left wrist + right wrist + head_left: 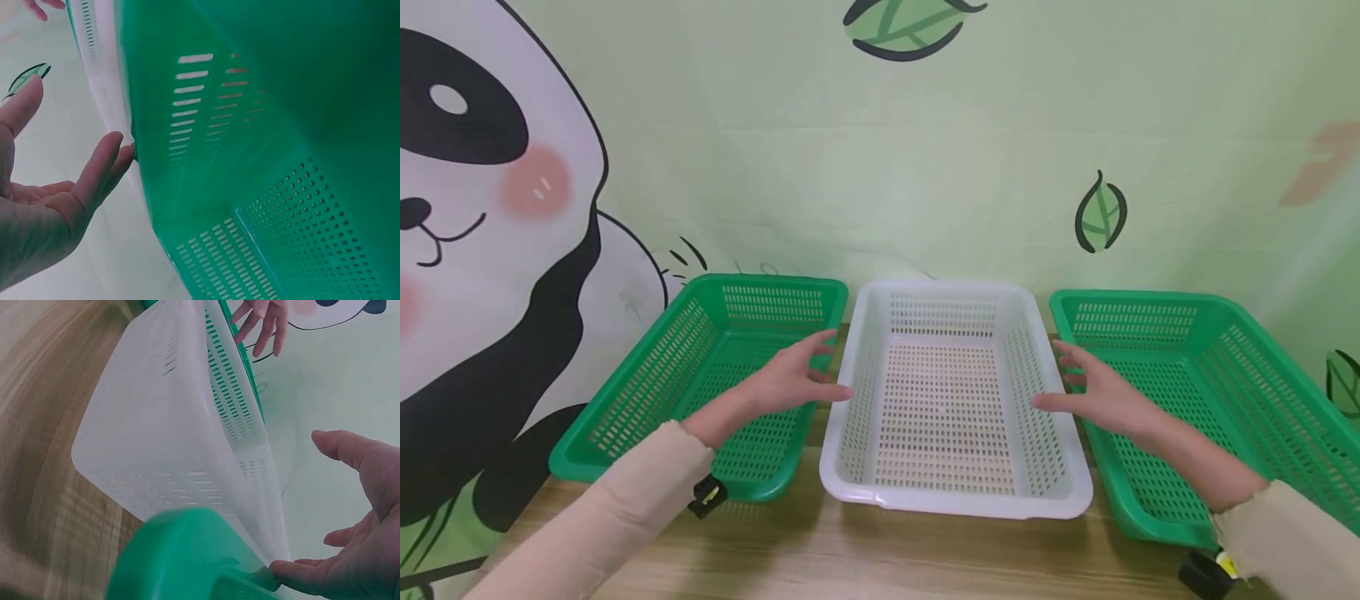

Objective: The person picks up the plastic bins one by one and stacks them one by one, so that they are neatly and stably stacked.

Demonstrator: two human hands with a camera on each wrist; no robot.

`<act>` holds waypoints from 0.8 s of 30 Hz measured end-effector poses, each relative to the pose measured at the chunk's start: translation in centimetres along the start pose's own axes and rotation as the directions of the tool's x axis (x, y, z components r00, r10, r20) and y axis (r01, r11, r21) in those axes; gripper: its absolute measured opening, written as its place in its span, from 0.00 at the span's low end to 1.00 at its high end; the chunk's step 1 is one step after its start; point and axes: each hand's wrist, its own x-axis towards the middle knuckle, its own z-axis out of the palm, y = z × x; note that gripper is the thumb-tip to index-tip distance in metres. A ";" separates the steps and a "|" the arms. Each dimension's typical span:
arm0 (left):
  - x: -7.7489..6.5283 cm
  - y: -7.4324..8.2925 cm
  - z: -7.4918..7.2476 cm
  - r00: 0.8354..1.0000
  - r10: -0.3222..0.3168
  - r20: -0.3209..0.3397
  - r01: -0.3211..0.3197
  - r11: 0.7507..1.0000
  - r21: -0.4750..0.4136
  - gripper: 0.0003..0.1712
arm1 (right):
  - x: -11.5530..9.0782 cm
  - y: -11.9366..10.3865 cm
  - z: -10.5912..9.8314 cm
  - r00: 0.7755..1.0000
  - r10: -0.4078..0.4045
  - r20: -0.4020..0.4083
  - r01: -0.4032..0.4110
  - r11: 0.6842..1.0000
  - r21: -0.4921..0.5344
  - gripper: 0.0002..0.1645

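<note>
Standing by the worktop's (pixel 850 558) left edge, the left green basket (pixel 775 284) has the left hand (pixel 793 377) over its right rim, fingers spread and gripping nothing. Next, toward the back edge, the white basket (pixel 955 502) sits upright between the two hands. The right hand (pixel 1101 396), likewise loose and gripping nothing, is at the left rim of the right green basket (pixel 1138 298), farther right; whether fingertips touch either green rim, I cannot tell. For a sound hold on the white basket, both hands should meet opposite rims evenly, keeping fingers clear of the neighbouring green ones.
</note>
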 end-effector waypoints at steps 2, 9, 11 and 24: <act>0.1 0.0 0.2 1.000 -0.007 0.001 0.007 1.000 -0.001 0.50 | 0.0 0.0 0.1 1.000 0.001 0.008 -0.001 1.000 0.006 0.55; 0.4 -0.2 1.2 0.998 0.033 0.057 -0.031 0.999 -0.038 0.49 | 0.1 0.1 0.3 0.999 0.020 0.032 -0.020 1.000 0.022 0.56; 0.4 -0.2 1.4 0.997 0.040 0.073 -0.037 0.998 -0.045 0.49 | 0.1 0.1 0.3 0.999 0.023 0.040 -0.025 0.999 0.038 0.56; 0.7 0.2 1.5 0.998 -0.056 0.037 0.053 0.995 0.084 0.43 | 0.2 0.3 0.5 1.000 0.024 0.015 -0.024 0.998 -0.054 0.52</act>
